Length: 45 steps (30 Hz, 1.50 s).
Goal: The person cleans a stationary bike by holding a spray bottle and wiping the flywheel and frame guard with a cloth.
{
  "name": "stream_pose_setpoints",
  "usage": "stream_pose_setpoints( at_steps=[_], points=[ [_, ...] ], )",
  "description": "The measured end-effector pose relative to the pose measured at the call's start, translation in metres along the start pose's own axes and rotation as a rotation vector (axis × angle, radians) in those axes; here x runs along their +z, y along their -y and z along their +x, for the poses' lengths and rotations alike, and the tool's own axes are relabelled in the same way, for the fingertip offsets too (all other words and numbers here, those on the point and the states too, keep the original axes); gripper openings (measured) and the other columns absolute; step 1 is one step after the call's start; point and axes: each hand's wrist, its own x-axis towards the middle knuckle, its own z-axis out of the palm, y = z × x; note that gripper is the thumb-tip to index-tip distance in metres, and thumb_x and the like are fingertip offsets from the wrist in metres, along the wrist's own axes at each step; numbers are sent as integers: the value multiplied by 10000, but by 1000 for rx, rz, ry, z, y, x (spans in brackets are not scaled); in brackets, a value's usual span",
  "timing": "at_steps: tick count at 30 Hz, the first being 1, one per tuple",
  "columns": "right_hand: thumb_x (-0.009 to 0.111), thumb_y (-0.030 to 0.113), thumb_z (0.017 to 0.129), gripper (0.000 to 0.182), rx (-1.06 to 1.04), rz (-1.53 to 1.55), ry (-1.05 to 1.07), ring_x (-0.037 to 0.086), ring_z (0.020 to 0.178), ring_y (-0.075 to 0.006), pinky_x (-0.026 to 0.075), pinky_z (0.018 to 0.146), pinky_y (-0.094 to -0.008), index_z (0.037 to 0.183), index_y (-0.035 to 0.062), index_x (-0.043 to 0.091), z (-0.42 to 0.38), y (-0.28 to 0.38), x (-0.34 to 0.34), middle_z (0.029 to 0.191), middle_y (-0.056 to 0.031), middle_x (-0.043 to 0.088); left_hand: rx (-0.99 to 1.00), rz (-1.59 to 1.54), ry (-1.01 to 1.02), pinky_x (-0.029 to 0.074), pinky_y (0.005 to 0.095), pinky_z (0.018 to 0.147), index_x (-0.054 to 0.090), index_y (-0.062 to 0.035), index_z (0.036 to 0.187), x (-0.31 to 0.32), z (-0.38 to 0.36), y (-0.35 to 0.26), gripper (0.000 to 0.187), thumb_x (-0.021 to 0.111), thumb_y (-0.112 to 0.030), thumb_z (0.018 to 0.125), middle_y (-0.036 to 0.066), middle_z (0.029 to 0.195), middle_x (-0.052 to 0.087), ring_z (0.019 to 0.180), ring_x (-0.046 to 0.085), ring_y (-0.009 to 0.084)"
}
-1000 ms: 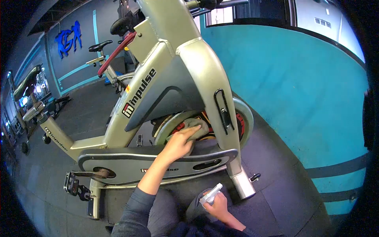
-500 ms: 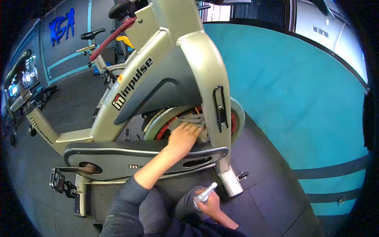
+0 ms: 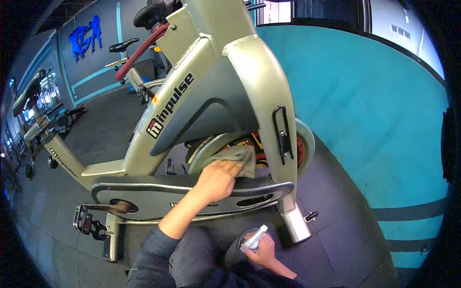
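Note:
My left hand [image 3: 217,180] presses a grey-green cloth [image 3: 246,162] against the flywheel [image 3: 305,144] of a gold-grey exercise bike [image 3: 266,69], just above the lower silver guard [image 3: 158,196]. Its fingers lie bent over the cloth, and part of the wheel is hidden behind them. Low in the view, near my knee, my right hand [image 3: 264,252] is wrapped round a spray bottle [image 3: 253,240] with a pale nozzle head. Most of the bottle's body is out of sight.
A pedal [image 3: 84,220] juts out at the bike's lower left. The rear foot [image 3: 297,226] stands on the dark floor [image 3: 331,197]. To the right rises a teal wall [image 3: 355,96]. Another bike's saddle [image 3: 123,45] shows farther back.
My left hand and the cloth have shifted left along the flywheel relative to the bike, and more of the cloth shows. The whole view has moved slightly. My right hand still holds the bottle.

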Motion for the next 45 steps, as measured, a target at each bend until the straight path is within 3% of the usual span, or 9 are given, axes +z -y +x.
stream_pose_setpoints(
  at_steps=[5, 7, 12, 16, 18, 26, 30, 35, 45],
  points=[
    [755, 277, 620, 295, -51, -79, 23, 562, 623, -313, 456, 621, -410, 738, 42, 621, 1, -2, 4, 665, -112, 586, 47, 26, 44, 371, 366, 984, 603, -31, 1142, 34, 37, -14, 390, 540, -122, 768, 84, 1123, 607, 1097, 542, 230],
    [738, 241, 632, 338, 73, -152, 187, 627, 811, -306, 484, 763, -389, 904, 63, 647, -3, 1, 2, 888, -111, 663, 72, 65, 2, 373, 356, 980, 613, -40, 1127, 44, 46, -17, 367, 532, -130, 780, 78, 1108, 611, 1081, 549, 222],
    [736, 277, 642, 379, -40, -60, 57, 582, 796, -319, 455, 721, -400, 914, 37, 627, 4, 6, -3, 867, -122, 629, 76, 218, 28, 364, 351, 997, 616, -57, 1113, 49, 52, -20, 337, 482, -139, 815, 66, 1122, 607, 1102, 540, 214],
    [718, 312, 657, 448, 132, -166, 84, 474, 1056, -337, 369, 894, -445, 993, 39, 604, -2, 17, -20, 1078, -135, 572, 54, 185, -105, 381, 340, 977, 643, -55, 1036, 29, 29, -13, 297, 526, -116, 771, 81, 1028, 633, 1044, 571, 214],
    [750, 278, 660, 345, 217, -249, -5, 484, 983, -327, 383, 867, -425, 890, 58, 619, -6, 22, -26, 1015, -116, 561, -35, 142, -162, 397, 343, 969, 636, -36, 1043, 13, 7, -9, 322, 546, -73, 736, 93, 1031, 635, 1047, 575, 229],
    [725, 131, 721, 396, 722, 437, -62, 584, 927, -186, 462, 840, -320, 1077, 33, 585, 2, 24, -53, 1016, -78, 629, -138, 26, -100, 454, 360, 908, 610, -15, 1101, -9, -24, -4, 372, 551, -53, 735, 133, 1022, 627, 978, 599, 291],
    [632, -10, 735, 394, 664, 457, 14, 598, 944, -139, 483, 797, -274, 1122, -2, 554, 15, 26, -49, 1053, -79, 647, -35, -70, -108, 448, 367, 909, 604, -17, 1130, 5, 0, 0, 406, 560, -53, 728, 139, 1059, 623, 1009, 586, 285],
    [778, 276, 744, 314, 444, 328, 78, 570, 616, -123, 478, 615, -278, 837, 18, 625, 36, 33, -42, 694, -69, 622, 64, -69, -160, 415, 383, 944, 600, -33, 1142, 34, 37, -4, 432, 568, -74, 713, 122, 1077, 618, 1034, 557, 304],
    [742, 261, 772, 303, 370, 212, -60, 470, 505, -182, 400, 499, -317, 729, 22, 563, 33, 12, -5, 597, -106, 522, 70, -10, -144, 387, 393, 980, 638, -30, 1063, 35, 55, -17, 372, 548, -73, 704, 108, 1055, 622, 1055, 551, 280]
  ],
)
